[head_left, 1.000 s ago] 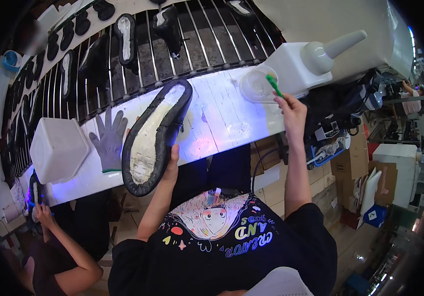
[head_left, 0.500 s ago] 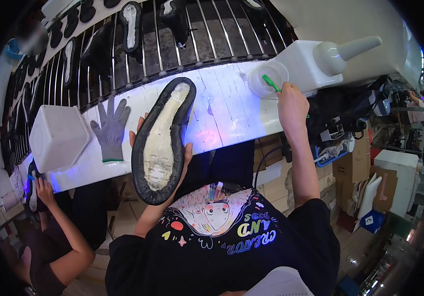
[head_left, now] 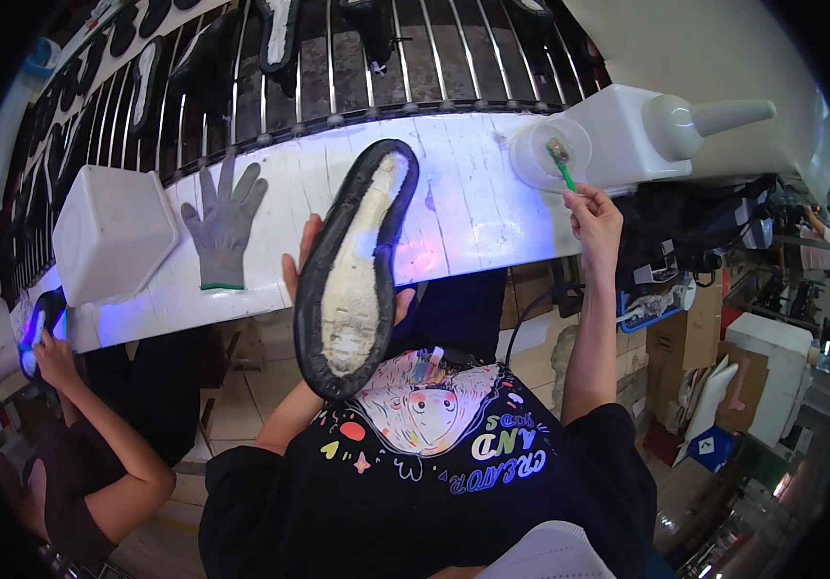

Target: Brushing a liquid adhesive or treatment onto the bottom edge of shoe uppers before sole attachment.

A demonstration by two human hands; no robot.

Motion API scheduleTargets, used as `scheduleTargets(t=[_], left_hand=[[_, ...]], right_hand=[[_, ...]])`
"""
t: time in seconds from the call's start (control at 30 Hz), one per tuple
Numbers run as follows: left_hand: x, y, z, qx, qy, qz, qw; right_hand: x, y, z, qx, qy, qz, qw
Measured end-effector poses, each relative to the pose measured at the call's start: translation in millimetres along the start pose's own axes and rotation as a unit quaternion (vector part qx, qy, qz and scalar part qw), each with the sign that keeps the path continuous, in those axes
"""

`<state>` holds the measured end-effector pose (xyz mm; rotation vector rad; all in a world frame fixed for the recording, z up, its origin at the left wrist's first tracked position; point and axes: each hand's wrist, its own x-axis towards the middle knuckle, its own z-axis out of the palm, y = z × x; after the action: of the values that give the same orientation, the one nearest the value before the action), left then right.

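My left hand point(head_left: 291, 274) is closed around a black shoe upper point(head_left: 311, 318), its sole side turned up, with a long cream-coloured panel down the middle. Most of this hand is hidden behind the upper; only fingertips show at its two sides. Over on the right, my right hand point(head_left: 596, 227) pinches a small green-handled brush point(head_left: 569, 178). The brush's head is inside a translucent round cup point(head_left: 523, 157), and I cannot tell how much liquid the cup holds.
A white bottle with a long spout point(head_left: 642, 135) adjoins the cup. A grey glove point(head_left: 224, 232) and a white box-like container point(head_left: 114, 232) sit on the white table point(head_left: 463, 212). Behind runs a rack of metal bars point(head_left: 328, 68) carrying black uppers. At left, a co-worker's hand point(head_left: 53, 359) holds another upper.
The brush has tilted, and its head now shows inside the cup. My right hand has shifted slightly downward off the cup. The upper in my left hand stays held. The whole view has shifted a little.
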<state>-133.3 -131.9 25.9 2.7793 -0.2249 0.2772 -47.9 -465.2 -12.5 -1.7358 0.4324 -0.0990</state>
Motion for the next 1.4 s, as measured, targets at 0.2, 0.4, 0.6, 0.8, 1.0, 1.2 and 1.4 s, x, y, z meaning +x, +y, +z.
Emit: scheduleTargets(t=[0.2,0.4,0.6,0.8,1.0,1.2,1.4], left_hand=[[-5,15,36,-0.434,0.217,-0.023,0.874],[0,15,60,-0.395,0.272,0.055,0.876],[-19,10,88,-0.444,0.235,0.008,0.865],[-27,6,116,-0.537,0.245,0.005,0.807],[1,13,87,-0.379,0.333,0.097,0.858],[1,15,88,-0.377,0.329,0.097,0.861],[3,17,86,-0.382,0.32,0.106,0.861]], right_hand=[[13,-9,10,0.173,-0.083,0.057,0.98],[-47,-83,52,0.092,-0.229,-0.026,0.969],[-103,-99,79,-0.015,-0.34,-0.166,0.926],[-120,-106,87,-0.062,-0.335,-0.169,0.925],[-99,-90,91,-0.101,-0.275,-0.188,0.938],[-66,-66,94,-0.097,-0.224,-0.164,0.956],[-27,-55,101,-0.154,-0.191,-0.184,0.952]])
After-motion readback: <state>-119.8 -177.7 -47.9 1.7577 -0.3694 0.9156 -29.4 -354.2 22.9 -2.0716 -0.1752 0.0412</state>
